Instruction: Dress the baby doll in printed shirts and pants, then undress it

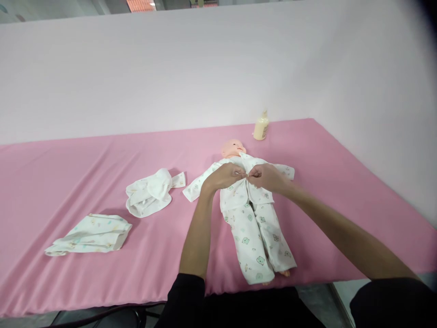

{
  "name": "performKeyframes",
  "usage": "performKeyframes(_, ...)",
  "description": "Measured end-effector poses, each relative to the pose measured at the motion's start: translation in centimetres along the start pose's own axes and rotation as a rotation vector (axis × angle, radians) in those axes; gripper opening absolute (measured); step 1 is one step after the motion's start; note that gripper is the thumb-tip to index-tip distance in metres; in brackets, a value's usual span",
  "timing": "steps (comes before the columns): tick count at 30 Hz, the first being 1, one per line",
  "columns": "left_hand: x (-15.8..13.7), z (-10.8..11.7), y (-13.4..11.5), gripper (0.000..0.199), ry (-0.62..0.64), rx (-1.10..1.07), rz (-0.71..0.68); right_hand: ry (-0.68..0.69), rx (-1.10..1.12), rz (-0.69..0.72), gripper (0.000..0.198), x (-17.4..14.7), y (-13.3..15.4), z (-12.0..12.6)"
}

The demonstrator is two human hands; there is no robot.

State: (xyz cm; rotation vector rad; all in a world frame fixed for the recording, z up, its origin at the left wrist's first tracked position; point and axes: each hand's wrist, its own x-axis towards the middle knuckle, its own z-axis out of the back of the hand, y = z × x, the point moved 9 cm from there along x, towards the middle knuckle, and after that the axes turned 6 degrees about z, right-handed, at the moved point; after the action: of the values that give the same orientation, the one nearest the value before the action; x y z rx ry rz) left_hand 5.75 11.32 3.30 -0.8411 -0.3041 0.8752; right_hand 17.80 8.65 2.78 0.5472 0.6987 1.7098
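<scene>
A baby doll (232,148) lies on its back, its head pointing away from me and turned to the right. It wears a white printed baby jacket (235,197) and matching baby trousers (249,243) with small animal faces. Over the doll's chest, my left hand (227,176) pinches one front edge of the jacket. Close beside it, my right hand (268,177) grips the opposite edge. The fingertips of both nearly meet at the front opening, and whatever fastening lies between them is too small to make out. Below my hands the jacket's front edges part slightly.
Pink cloth covers the table (324,191). To the left lie a crumpled white baby garment (148,193) and a folded printed garment (90,234). A cream pump bottle (261,127) stands beyond the doll's head. White partitions (153,77) rise behind and at right.
</scene>
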Motion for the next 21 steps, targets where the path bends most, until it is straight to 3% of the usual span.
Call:
performKeyframes(9,-0.2,0.0,-0.5,0.044,-0.016,0.029,-0.022,-0.083,-0.200,0.062,0.028,0.0,1.0,-0.2)
performKeyframes(15,-0.1,0.0,-0.2,0.033,-0.014,0.056,0.025,-0.086,-0.351,0.087,0.021,0.2,1.2,-0.8)
performKeyframes(21,-0.2,-0.3,-1.2,0.029,-0.008,0.095,-0.028,-0.095,-0.551,0.062,0.015,0.1,2.0,-1.2)
